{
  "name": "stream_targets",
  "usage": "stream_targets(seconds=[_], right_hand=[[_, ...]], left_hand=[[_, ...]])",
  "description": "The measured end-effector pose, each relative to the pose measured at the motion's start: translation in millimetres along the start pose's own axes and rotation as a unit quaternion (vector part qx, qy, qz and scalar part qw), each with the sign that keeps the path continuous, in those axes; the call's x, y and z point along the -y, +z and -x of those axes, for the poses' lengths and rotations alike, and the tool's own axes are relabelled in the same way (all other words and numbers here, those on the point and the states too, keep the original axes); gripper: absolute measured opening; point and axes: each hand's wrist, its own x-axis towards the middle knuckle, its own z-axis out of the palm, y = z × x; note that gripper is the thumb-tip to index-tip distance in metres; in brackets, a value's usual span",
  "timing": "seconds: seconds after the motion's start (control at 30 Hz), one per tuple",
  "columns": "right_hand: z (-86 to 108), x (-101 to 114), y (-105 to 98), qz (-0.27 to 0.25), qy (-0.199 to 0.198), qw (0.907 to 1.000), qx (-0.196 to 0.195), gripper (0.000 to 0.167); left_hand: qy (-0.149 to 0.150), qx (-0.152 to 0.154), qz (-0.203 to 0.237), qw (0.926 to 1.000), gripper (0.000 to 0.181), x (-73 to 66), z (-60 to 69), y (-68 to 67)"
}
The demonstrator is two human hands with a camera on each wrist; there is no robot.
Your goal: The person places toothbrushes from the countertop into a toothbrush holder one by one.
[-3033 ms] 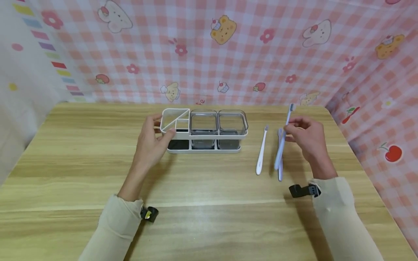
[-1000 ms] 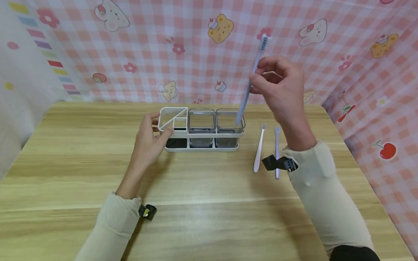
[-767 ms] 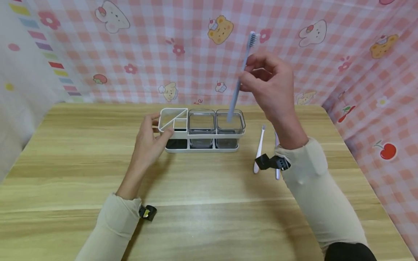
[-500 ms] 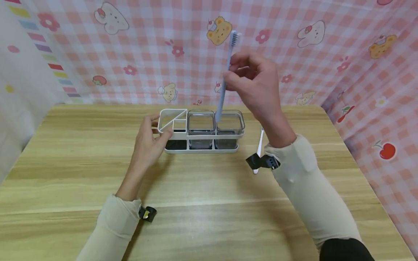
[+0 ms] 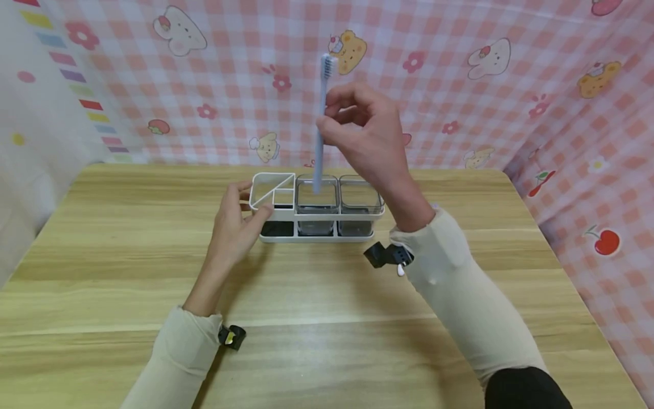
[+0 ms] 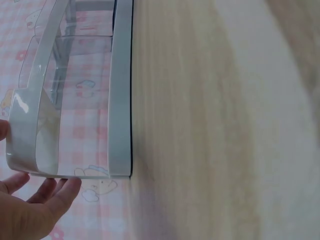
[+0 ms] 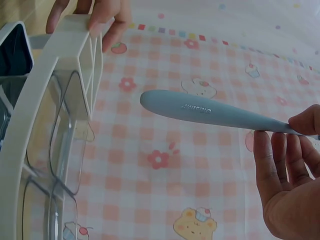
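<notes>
A white toothbrush holder (image 5: 327, 217) stands on the table, with a divided section (image 5: 273, 190) at its left and two clear cups to the right, the middle cup (image 5: 309, 228) and the right cup (image 5: 352, 229). My left hand (image 5: 235, 227) grips its left end, thumb in front and fingers behind. Between thumb and fingertips, my right hand (image 5: 369, 133) pinches a light blue toothbrush (image 5: 318, 156), bristles up. Its broad handle end hangs above the holder; in the right wrist view the handle (image 7: 200, 109) is apart from the cups.
The tip of a white toothbrush (image 5: 401, 271) shows on the table beneath the right wrist; my forearm hides the rest of it. A pink checked cloth (image 5: 225, 74) hangs behind the wooden table (image 5: 306, 352) and on its right side.
My right hand has lifted the blue toothbrush from the right of the table and carried it left above the holder, turning it upright. My left hand keeps its grip on the holder.
</notes>
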Motion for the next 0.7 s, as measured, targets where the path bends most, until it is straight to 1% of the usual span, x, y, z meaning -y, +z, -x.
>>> stream_targets(seconds=[0.17,0.27,0.37,0.43,0.7], right_hand=[[-2.3,-2.5,10.9,0.013,-0.008,0.9998,0.012,0.014],[-2.6,-6.1,17.5,0.016,-0.028,0.9993,0.020,0.014],[-2.2,-10.5,25.0,0.016,-0.034,0.9988,0.030,0.014],[-1.5,-12.7,30.0,0.018,-0.033,0.9986,0.038,0.014],[-0.5,-18.8,45.8,0.018,0.005,0.9978,0.063,0.014]], left_hand=[[0.004,0.003,0.005,1.0000,0.058,0.5,-0.6,-1.0],[0.006,0.004,0.002,1.0000,0.058,0.7,-0.8,-0.8],[0.008,0.003,-0.002,1.0000,0.058,1.2,-0.8,-0.8],[0.008,0.002,-0.003,1.0000,0.058,1.7,-0.8,-0.9],[0.003,-0.001,-0.006,1.0000,0.058,3.3,-1.4,-0.5]])
